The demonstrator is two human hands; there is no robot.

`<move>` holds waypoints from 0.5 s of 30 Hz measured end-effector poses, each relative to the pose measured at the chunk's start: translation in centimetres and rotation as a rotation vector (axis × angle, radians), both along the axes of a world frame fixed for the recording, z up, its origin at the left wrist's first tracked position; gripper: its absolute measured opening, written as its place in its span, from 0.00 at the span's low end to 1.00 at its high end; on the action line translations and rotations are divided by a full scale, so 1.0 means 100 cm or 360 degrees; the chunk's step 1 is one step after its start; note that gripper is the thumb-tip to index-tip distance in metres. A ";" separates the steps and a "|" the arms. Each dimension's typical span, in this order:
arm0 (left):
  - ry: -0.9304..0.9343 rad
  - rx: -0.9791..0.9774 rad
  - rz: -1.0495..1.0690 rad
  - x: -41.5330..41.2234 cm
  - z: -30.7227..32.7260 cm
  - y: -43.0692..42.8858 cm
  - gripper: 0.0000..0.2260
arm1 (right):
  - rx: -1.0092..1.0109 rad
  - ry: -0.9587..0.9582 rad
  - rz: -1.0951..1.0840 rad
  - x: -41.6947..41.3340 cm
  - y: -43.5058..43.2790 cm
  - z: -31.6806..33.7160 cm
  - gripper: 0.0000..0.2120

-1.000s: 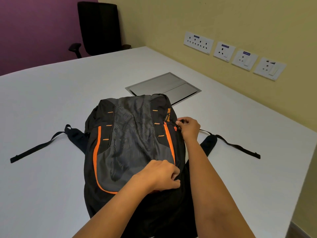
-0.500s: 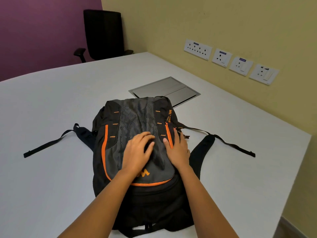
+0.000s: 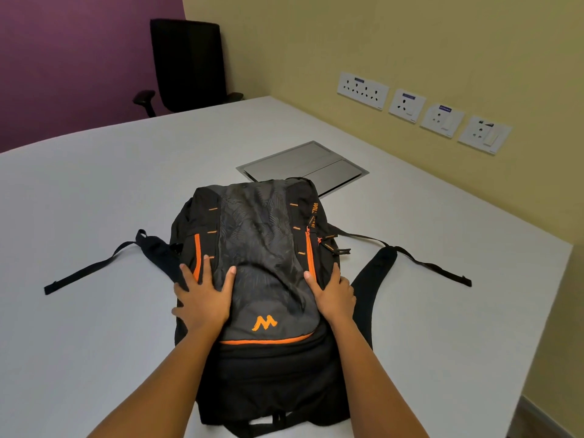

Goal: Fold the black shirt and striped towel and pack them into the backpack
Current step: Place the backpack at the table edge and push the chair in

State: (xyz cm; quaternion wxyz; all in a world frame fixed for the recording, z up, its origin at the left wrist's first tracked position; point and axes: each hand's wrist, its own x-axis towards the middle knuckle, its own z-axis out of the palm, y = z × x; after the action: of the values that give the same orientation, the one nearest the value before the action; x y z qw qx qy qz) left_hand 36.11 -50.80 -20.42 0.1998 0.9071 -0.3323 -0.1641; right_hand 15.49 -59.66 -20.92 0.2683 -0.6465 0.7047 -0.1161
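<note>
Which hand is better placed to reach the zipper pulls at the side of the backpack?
The right hand, probably. It rests flat on the backpack close to the zipper pulls; the left hand presses the opposite side.

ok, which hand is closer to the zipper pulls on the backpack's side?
Right. The right hand lies flat on the backpack just on the person's side of the zipper pulls; the left hand presses the opposite edge, across the whole front panel.
</note>
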 end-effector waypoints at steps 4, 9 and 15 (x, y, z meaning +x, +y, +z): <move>-0.0006 -0.0010 -0.0068 -0.002 -0.004 -0.002 0.33 | -0.0020 -0.0202 -0.0054 -0.002 -0.004 -0.002 0.42; -0.0034 0.0010 -0.0145 -0.009 -0.006 -0.011 0.31 | -0.0095 -0.0408 -0.0130 -0.009 -0.002 0.001 0.38; -0.0028 0.0002 -0.0385 -0.034 -0.002 -0.032 0.34 | -0.0281 -0.0312 -0.0410 -0.043 0.016 -0.005 0.36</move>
State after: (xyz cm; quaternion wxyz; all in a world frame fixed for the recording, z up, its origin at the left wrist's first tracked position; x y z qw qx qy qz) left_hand 32.75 -54.04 -20.65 0.1751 0.8618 -0.4410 -0.1791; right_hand 11.21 -58.07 -21.44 0.2607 -0.5575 0.7392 -0.2734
